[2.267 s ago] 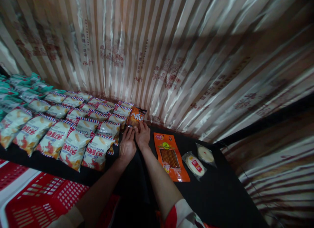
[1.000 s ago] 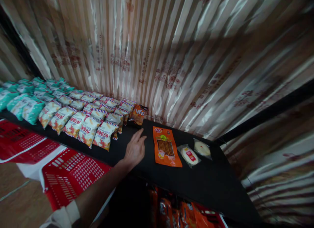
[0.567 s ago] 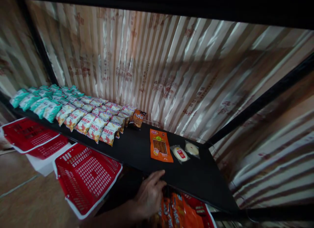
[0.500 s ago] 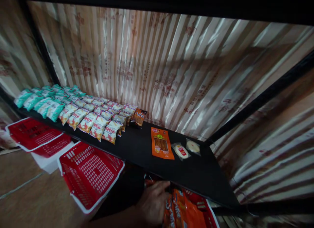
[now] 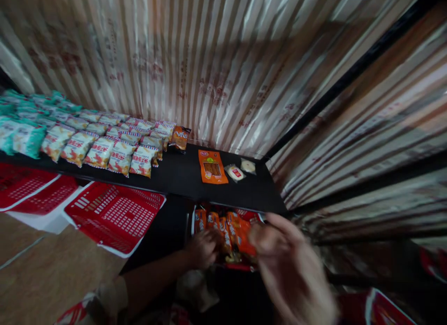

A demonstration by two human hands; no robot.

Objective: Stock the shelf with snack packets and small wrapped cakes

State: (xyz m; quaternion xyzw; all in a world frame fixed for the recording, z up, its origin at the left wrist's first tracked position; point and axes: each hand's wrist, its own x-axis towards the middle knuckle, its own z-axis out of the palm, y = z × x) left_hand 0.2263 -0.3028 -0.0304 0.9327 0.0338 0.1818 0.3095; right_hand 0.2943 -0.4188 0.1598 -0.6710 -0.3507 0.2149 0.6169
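Note:
My left hand (image 5: 204,248) reaches into a red basket (image 5: 258,216) under the front edge of the black shelf. Its fingers are curled against orange snack packets (image 5: 225,232) lying side by side in there; whether it grips one is hidden. Smeared by motion, my right hand (image 5: 293,269) is at the basket's right side, its fingertips close to the packets. On the shelf above lie a flat orange snack pouch (image 5: 213,167) and two round wrapped pastries, one with a red label (image 5: 235,172), one plain (image 5: 248,165).
White-and-orange snack bags (image 5: 100,152) stand in rows on the black shelf (image 5: 181,178), with teal bags (image 5: 30,138) farther left and a brown-orange packet (image 5: 180,138) at their right end. Red baskets (image 5: 115,218) sit below. A dark slanted post (image 5: 335,78) rises at right.
The view has turned right and downward, so the shelf goods sit farther left and higher. My right hand has come into view, and more of the packet basket shows.

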